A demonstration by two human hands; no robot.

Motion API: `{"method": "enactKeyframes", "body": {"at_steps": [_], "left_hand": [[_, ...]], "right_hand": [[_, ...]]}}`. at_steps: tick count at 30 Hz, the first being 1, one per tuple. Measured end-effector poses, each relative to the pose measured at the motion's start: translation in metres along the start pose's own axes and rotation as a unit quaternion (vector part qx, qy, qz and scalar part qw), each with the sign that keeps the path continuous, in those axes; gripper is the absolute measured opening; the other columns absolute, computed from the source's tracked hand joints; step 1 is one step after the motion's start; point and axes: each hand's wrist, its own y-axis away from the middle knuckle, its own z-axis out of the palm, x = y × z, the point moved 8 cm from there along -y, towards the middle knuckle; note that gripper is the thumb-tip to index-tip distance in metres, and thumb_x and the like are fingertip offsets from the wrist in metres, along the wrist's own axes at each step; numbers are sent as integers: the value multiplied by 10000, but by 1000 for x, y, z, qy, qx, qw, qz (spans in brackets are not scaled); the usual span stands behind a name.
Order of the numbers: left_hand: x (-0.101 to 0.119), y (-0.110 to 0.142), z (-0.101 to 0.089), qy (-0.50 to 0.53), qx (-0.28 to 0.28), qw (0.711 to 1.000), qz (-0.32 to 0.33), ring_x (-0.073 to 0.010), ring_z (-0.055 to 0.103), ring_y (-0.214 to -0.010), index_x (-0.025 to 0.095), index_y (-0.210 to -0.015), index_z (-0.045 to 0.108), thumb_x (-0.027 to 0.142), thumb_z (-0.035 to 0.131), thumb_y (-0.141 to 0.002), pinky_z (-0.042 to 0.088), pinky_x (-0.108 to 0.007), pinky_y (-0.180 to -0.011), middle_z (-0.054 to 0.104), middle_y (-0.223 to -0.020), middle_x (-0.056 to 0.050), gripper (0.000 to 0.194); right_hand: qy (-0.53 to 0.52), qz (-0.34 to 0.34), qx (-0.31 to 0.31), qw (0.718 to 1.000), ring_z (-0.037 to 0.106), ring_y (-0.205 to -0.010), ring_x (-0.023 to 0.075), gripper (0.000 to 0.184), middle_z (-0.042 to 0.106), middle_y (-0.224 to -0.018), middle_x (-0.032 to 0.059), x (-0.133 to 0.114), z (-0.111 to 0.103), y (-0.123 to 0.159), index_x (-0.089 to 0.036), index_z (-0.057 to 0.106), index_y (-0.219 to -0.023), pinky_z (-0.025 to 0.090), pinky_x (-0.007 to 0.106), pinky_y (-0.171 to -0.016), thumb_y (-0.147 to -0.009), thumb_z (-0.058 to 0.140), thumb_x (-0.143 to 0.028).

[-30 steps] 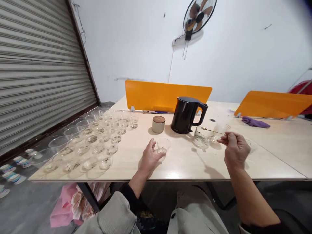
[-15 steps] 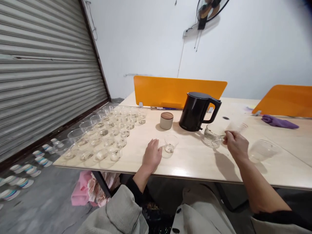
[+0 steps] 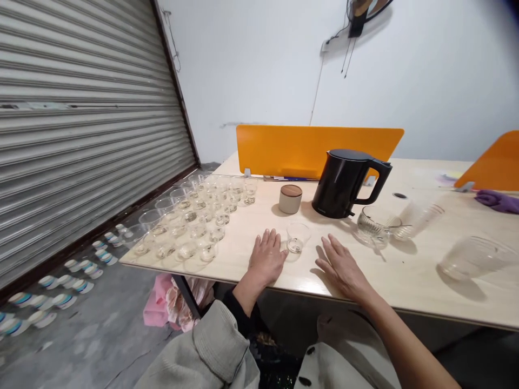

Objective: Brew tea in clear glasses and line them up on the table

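My left hand lies open on the table, fingers stretched forward and thumb close to a clear plastic cup. Dark bits sit in the bottom of that cup. On its other side my right hand is open with fingers spread, holding nothing, low over the tabletop. Beyond it a ribbed glass bowl rests on a glass saucer, with what looks like a thin clear spoon across its rim. A lidded grey jar and a black electric kettle stand behind the cup.
Several clear cups stand in rows at the table's left. Stacked clear cups and another lying stack are at the right. An orange divider runs along the back. A purple cloth lies far right.
My right hand has let go of the thin handle at the glass bowl and moved left and nearer, beside the cup. My left hand stays by the cup. The view has shifted right.
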Motion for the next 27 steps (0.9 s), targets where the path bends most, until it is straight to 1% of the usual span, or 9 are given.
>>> {"method": "enactKeyframes", "body": {"at_steps": [1, 3, 6, 11, 16, 22, 27], "left_hand": [[1, 0, 0, -4, -4, 1000, 3, -306, 136, -1606, 84, -1610, 320, 464, 240, -1080, 159, -534, -1306, 199, -1720, -130, 656], [1, 0, 1, -12, -11, 1000, 9, -293, 136, -1607, 83, -1615, 305, 460, 231, -1080, 151, -519, -1309, 189, -1722, -132, 659], [0, 0, 3, -15, -15, 1000, 10, -287, 128, -1608, 80, -1618, 294, 448, 226, -1079, 141, -509, -1311, 181, -1722, -133, 656], [-1, 0, 5, -18, -12, 1000, 7, -280, 127, -1608, 97, -1622, 293, 446, 237, -1076, 148, -512, -1311, 190, -1720, -127, 650], [-1, 1, 5, -20, -17, 1000, 8, -284, 120, -1608, 86, -1621, 288, 439, 229, -1077, 136, -508, -1312, 188, -1720, -132, 651], [-1, 2, 4, -23, -29, 999, 4, -303, 117, -1607, 68, -1621, 276, 447, 227, -1077, 139, -511, -1307, 174, -1721, -145, 664], [0, 3, 3, -18, -24, 1000, 8, -303, 131, -1605, 66, -1618, 282, 445, 230, -1076, 139, -512, -1305, 191, -1718, -144, 663]], "right_hand": [[23, -6, -32, 999, 315, -1539, 360, 689, 350, -1663, 204, -5, 10, -5, -123, 435, -1558, 315, 553, -1212, -1025, 354, -551], [57, -3, -67, 996, 272, -1559, 354, 709, 329, -1675, 192, -8, 19, -10, -120, 418, -1572, 258, 576, -1237, -1026, 336, -565], [77, 3, -93, 993, 228, -1575, 341, 751, 305, -1687, 177, -9, 21, -12, -118, 396, -1590, 216, 578, -1253, -1019, 322, -600], [68, 6, -131, 989, 175, -1589, 322, 807, 262, -1701, 166, -19, 20, -15, -98, 352, -1615, 181, 558, -1270, -1010, 310, -630], [55, 1, -136, 989, 157, -1593, 321, 816, 241, -1704, 176, -30, 21, -20, -88, 335, -1622, 163, 563, -1270, -1014, 291, -629], [49, 5, -140, 989, 137, -1598, 310, 844, 214, -1710, 177, -30, 23, -18, -69, 307, -1631, 135, 553, -1277, -1011, 274, -641], [38, 8, -136, 990, 140, -1598, 307, 832, 227, -1710, 170, -30, 21, -18, -104, 316, -1634, 130, 556, -1276, -1005, 277, -647]]}}
